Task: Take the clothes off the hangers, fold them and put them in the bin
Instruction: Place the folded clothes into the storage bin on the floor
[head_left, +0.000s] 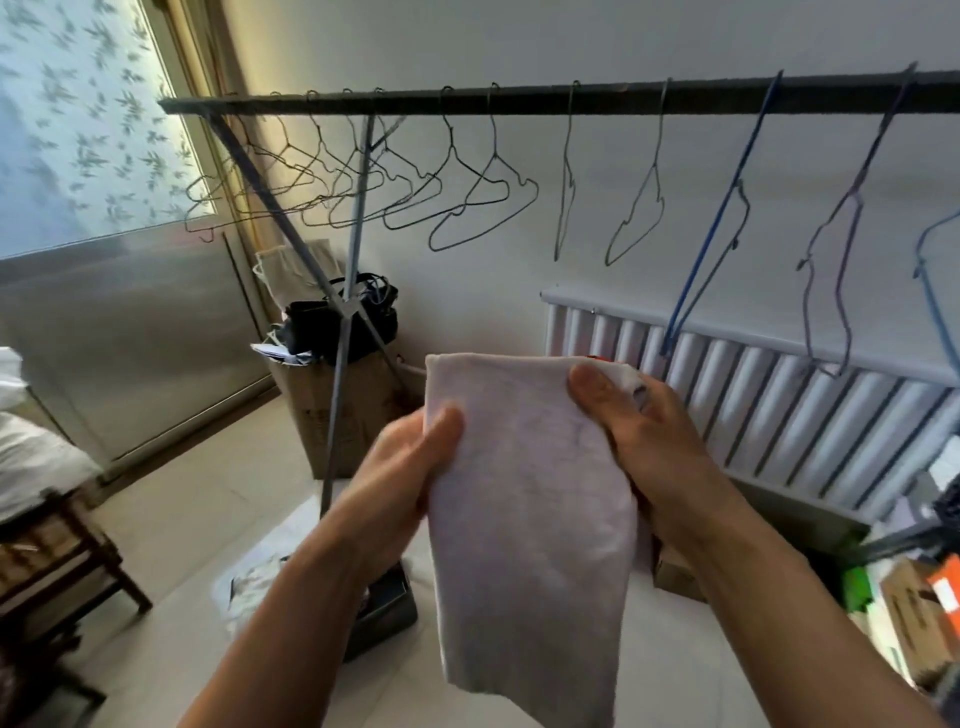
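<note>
The folded white piece of clothing (530, 493) is held up in the air below the bare wire hangers (483, 208), pinched at its left edge by the left hand (410, 467) and near its top by the right hand (639, 431), most likely so it hangs flat for the next fold.

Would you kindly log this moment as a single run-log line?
stage: folding | left hand: grips white cloth, left edge | right hand: grips cloth, top right | hangers on rail: bare
</note>
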